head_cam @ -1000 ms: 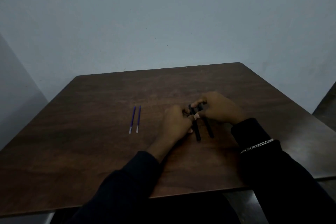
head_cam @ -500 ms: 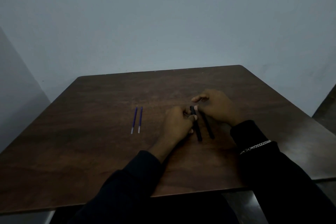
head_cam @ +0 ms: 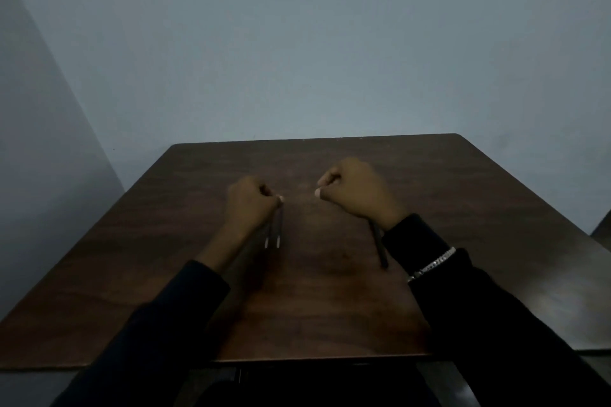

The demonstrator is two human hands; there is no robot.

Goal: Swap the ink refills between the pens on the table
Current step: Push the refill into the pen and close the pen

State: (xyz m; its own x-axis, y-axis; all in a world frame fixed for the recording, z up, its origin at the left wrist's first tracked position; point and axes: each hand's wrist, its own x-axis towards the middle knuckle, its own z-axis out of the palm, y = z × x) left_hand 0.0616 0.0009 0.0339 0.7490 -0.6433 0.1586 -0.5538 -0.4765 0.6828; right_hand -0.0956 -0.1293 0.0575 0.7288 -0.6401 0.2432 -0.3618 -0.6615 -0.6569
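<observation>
Two thin ink refills (head_cam: 277, 233) with pale tips lie side by side on the brown table (head_cam: 314, 291), pointing toward me. My left hand (head_cam: 253, 205) covers their far ends, with thumb and fingers pinched together on them. One black pen (head_cam: 379, 246) lies on the table, its far end hidden under the wrist of my right hand (head_cam: 358, 192). That hand is curled into a fist, and nothing shows between its fingers. The second pen is out of sight.
A silver chain bracelet (head_cam: 433, 264) sits on my right wrist over the dark sleeve. A plain grey wall rises behind the table's far edge (head_cam: 314, 139). The dark corner of another surface (head_cam: 601, 228) shows at the right.
My left hand has left the pens and moved left onto the two refills. My right hand has closed into a fist over the pens. The camera has tilted upward.
</observation>
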